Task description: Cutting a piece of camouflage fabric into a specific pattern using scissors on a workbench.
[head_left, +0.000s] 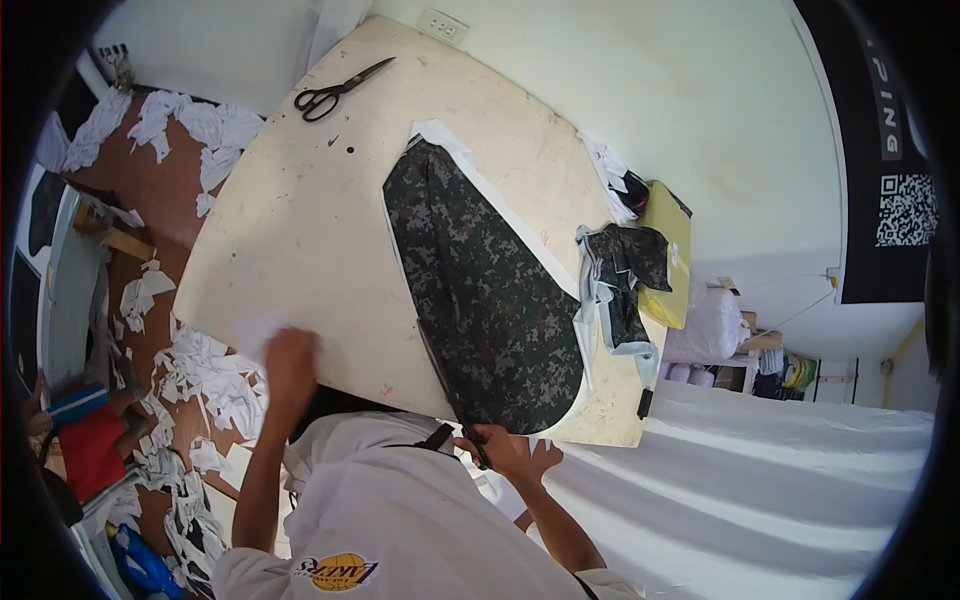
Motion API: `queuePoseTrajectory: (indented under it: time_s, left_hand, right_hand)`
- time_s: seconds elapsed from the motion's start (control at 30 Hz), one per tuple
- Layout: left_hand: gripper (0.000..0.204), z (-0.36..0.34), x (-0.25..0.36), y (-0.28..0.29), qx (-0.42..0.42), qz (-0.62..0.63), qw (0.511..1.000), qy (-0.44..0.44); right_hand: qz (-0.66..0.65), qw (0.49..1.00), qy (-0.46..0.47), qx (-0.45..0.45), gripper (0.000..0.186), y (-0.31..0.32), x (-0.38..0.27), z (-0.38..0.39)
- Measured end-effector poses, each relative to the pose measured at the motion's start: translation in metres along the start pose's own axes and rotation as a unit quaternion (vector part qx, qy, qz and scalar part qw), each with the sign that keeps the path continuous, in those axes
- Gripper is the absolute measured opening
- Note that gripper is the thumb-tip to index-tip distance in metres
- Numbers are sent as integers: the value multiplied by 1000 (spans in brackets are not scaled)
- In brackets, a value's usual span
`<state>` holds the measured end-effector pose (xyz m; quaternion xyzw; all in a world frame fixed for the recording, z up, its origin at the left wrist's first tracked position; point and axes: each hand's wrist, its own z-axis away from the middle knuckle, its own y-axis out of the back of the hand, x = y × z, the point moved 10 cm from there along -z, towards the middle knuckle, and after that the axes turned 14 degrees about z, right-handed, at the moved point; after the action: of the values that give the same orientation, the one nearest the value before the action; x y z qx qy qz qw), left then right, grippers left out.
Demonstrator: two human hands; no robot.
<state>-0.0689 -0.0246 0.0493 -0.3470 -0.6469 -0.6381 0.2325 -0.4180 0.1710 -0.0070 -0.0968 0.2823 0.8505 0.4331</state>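
My right hand [497, 449] is closed round the handles of a pair of scissors [440, 375] at the table's near edge. The blades lie along the left edge of a dark green camouflage fabric piece [490, 290]. White material [450, 142] shows from under the fabric along its top and right edges. My left hand [292, 362] is over the near left edge of the table, away from the fabric. It is smeared by motion, so its fingers and anything in them cannot be made out.
Black-handled shears [340, 92] lie on the pale table [290, 210] at the far left. Camouflage and light grey scraps [625, 275] are heaped at the right edge beside a yellow box [668, 255]. White scraps [215, 375] litter the floor at left. White sheeting [760, 480] spreads at right.
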Motion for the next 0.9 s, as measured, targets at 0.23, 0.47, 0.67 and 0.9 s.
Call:
queuePoseTrajectory:
  time_s: [0.23, 0.47, 0.67, 0.9]
  left_hand:
    - [33, -86, 28, 9, 138, 55, 982, -119]
    - [29, -291, -15, -55, 180, 98, 979, -13]
    - [40, -377, 20, -92, 133, -20, 991, -27]
    - [25, -368, 91, -63, -20, 275, 931, -241]
  right_hand:
    - [198, 969, 71, 128, 54, 31, -19, 33]
    - [131, 898, 130, 400, 50, 79, -10, 41]
    - [157, 809, 81, 560, 38, 147, -14, 36]
    - [101, 818, 67, 562, 42, 176, 12, 1]
